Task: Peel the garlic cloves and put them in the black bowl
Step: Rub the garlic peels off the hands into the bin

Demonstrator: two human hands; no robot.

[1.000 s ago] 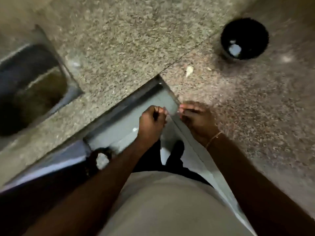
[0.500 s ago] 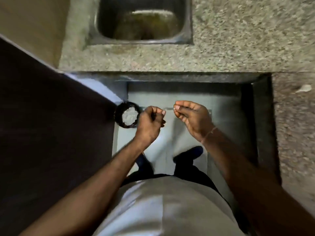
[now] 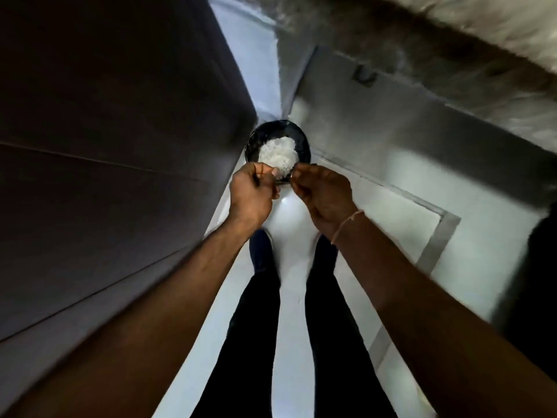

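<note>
Left hand [image 3: 251, 194]: fingers curled in, tips pinched on something too small and blurred to name, right over the near rim of the bin.
Right hand [image 3: 324, 193]: fingers bunched together, tips nearly meeting the left hand's; what they pinch, I cannot tell.
Bin [image 3: 277, 152]: black, round, down on the floor [image 3: 391, 206] against a dark panel [image 3: 105, 146], with a heap of white peels [image 3: 278, 153] inside.
Garlic, black bowl: neither can be made out here.
Surface [image 3: 452, 40]: speckled stone edge, blurred, top right.
Legs [image 3: 259, 312]: dark trousers, below the hands.
</note>
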